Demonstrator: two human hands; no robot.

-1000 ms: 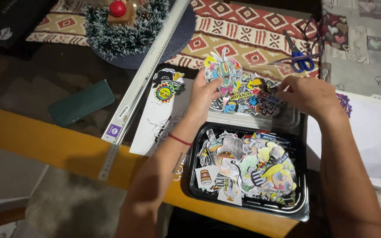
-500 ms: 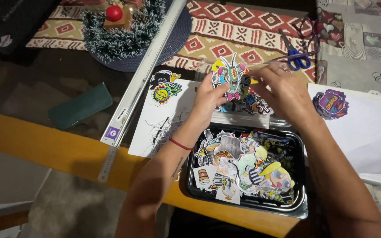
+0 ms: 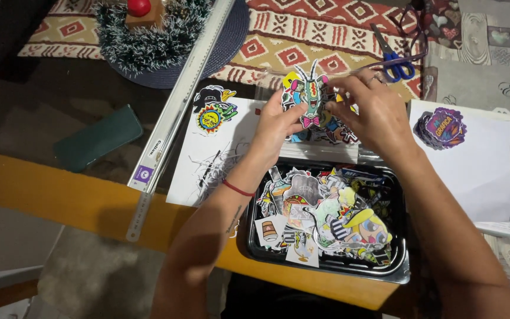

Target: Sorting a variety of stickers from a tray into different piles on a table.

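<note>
Your left hand (image 3: 275,127) and right hand (image 3: 373,112) now lift the sticker bunch (image 3: 314,103) higher, both pinching it at top middle. The black tray (image 3: 399,269) of stickers sits just below. Blue scissors (image 3: 398,62) lie upper right, the long ruler (image 3: 178,109) left.

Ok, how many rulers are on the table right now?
2. A long clear plastic ruler runs diagonally from the top edge down past the round mat. A shorter metal ruler lies at its lower end, on the yellow table edge. Others may be hidden under the papers.

Table (image 3: 42,195): black tray (image 3: 326,269) (sticker-filled), ruler (image 3: 178,112), patterned runner (image 3: 337,41), scissors (image 3: 394,59).
</note>
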